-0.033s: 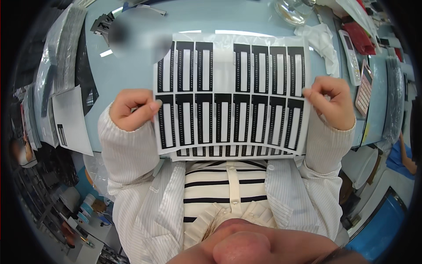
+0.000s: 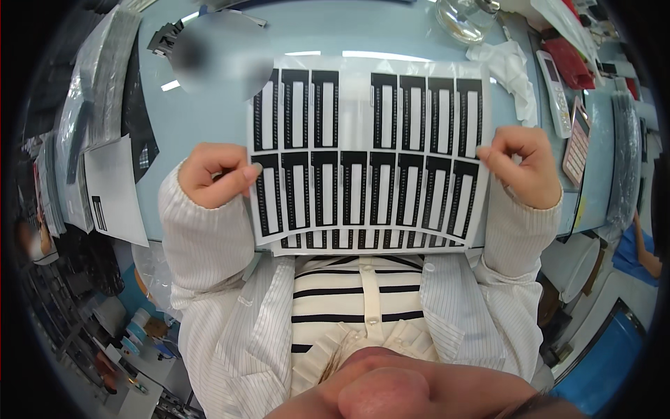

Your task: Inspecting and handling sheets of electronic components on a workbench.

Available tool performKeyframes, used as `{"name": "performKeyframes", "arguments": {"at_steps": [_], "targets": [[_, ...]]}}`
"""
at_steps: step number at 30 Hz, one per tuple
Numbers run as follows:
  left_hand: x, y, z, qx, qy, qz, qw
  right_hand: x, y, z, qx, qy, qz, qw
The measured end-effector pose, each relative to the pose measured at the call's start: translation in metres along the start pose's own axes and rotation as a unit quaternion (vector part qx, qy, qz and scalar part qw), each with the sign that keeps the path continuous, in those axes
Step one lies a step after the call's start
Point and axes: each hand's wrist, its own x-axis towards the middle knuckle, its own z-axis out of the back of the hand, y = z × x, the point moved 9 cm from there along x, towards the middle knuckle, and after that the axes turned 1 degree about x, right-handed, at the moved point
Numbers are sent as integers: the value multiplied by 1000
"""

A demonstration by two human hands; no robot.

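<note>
Two hands (image 2: pixel 216 176), sheet (image 2: pixel 354 152), glossy blue table (image 2: pixel 192 119)

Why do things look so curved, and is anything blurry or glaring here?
Head view: the fisheye lens bends surroundings near its dark rim; a blurry patch hides the upper-left corner of the sheet; white glare streaks lie on the shiny table; the black labels look fairly sharp.

Printed sheet (image 2: pixel 367 151), upper-left corner seemingly blurred over; glass vessel (image 2: pixel 463 19), top cropped
</note>
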Motion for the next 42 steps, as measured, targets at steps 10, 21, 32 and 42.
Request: {"name": "performKeyframes", "arguments": {"at_steps": [10, 21, 32, 42], "targets": [[-20, -2, 32, 58, -215, 34, 974, -5, 7, -23, -74, 140, 33, 987], [-257, 42, 116, 174, -716, 68, 672, 3, -5, -4, 129, 53, 59, 988], [-342, 158, 128, 386, -672, 155, 613, 0, 71, -4, 62, 56, 109, 991], [-289, 84, 48, 401, -637, 181, 633, -2, 238, -154, -178, 239, 335, 894]]}}
